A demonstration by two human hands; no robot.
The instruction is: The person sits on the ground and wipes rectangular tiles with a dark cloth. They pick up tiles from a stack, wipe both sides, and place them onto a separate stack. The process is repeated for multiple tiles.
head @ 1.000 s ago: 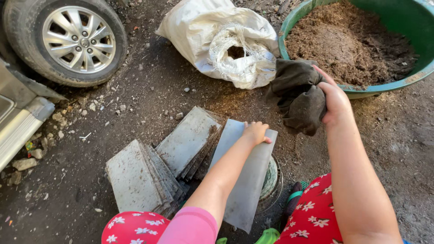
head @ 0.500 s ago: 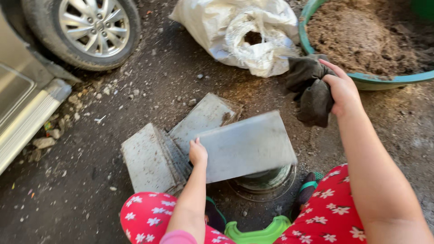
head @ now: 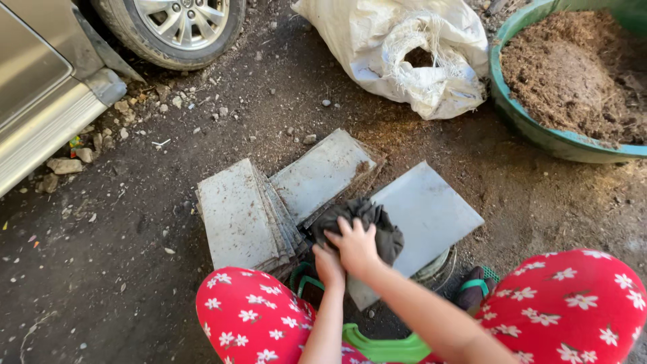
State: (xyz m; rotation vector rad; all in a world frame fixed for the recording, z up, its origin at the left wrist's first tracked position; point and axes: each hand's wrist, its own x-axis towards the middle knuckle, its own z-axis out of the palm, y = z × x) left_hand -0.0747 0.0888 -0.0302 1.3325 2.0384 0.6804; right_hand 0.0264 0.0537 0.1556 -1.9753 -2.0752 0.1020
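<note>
A flat grey sheet [head: 431, 216] lies tilted over a round object [head: 441, 266] in front of my knees. My right hand [head: 354, 246] presses a crumpled dark cloth [head: 371, 219] onto the sheet's left end, fingers spread over it. Just below it, my left hand [head: 328, 259] grips the sheet's near left edge; its fingers are partly hidden by the right hand. Two stacks of similar grey sheets, one to the left [head: 236, 216] and one behind [head: 320, 172], lie on the dirt beside the hands.
A white sack [head: 404, 47] with an open mouth lies at the top middle. A green basin [head: 539, 135] full of brown soil sits at the top right. A car wheel [head: 175, 27] and a silver car body [head: 40, 87] fill the top left. A green stool [head: 377, 347] shows between my legs.
My right hand brought the dark cloth from near the basin down onto the grey sheet. The sheet now lies flatter, with the left hand at its near edge.
</note>
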